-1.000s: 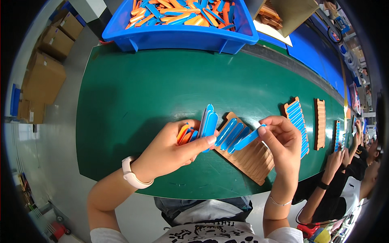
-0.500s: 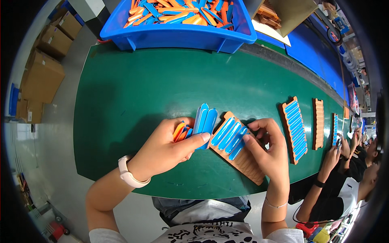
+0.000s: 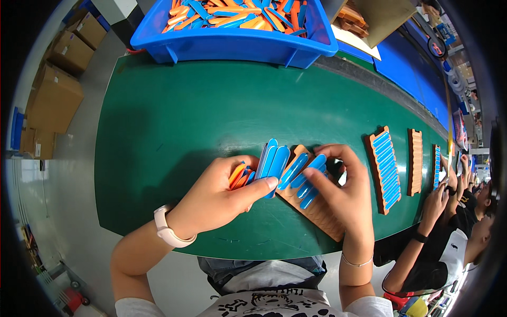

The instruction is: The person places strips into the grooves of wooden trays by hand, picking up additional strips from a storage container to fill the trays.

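Note:
My left hand (image 3: 219, 187) is closed round a bundle of slim, round-ended strips. Blue faces (image 3: 273, 162) fan out past its thumb, and orange edges (image 3: 237, 175) show behind the fingers. Beside it, a brown grooved tray (image 3: 323, 217) lies slanted on the table, with blue strips in its far grooves and bare grooves at the near end. My right hand (image 3: 340, 187) is over the tray's right side, thumb and fingers pinching a blue strip (image 3: 318, 161) above the filled grooves. The hand hides part of the tray.
A blue bin (image 3: 232, 46) of loose orange and blue strips stands at the table's far edge. To the right lie a filled tray (image 3: 385, 171), a bare grooved tray (image 3: 415, 161) and another filled tray (image 3: 437, 166). Co-workers' arms (image 3: 430, 211) reach in at the right.
My right hand has shifted up and left over the tray, and a blue strip now shows between its thumb and fingers. The left hand's bundle has moved slightly right.

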### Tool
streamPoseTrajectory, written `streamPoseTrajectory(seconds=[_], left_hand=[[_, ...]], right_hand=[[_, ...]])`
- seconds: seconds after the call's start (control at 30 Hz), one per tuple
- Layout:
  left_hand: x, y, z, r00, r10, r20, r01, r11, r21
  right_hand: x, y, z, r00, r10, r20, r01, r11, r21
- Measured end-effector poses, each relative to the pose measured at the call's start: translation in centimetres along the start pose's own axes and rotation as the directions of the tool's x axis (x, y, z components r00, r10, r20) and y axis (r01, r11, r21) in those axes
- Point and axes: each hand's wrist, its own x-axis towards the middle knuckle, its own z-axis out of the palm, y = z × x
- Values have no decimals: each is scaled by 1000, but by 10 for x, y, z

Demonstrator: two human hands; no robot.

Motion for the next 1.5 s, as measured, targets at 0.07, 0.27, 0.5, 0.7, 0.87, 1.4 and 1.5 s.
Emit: streamPoseTrajectory(seconds=[0.07, 0.27, 0.5, 0.7, 0.87, 1.4, 1.5], left_hand=[[0, 3, 1, 1000, 23, 3, -23, 999, 26], [0, 0, -2, 1000, 22, 8, -22, 999, 28], [0, 1, -2, 1000, 26, -8, -26, 998, 62], [0, -1, -2, 1000, 8, -20, -7, 998, 61], [0, 0, 1, 1000, 19, -9, -18, 997, 69], [2, -1, -1, 1000, 7, -4, -7, 999, 42], [1, -1, -2, 1000, 27, -2, -27, 998, 50]], right_hand=[[1, 7, -3, 995, -80, -64, 100, 882, 461], [13, 2, -25, 992, -86, 96, 1, 745, 667], [44, 15, -49, 913, 78, 400, -157, 973, 169], [60, 8, -45, 911, -55, 408, 133, 977, -167], [55, -8, -38, 884, -87, 459, 231, 935, -269], [30, 4, -30, 901, -182, 393, 265, 950, -166], [25, 11, -38, 907, -182, 380, 209, 977, -30]])
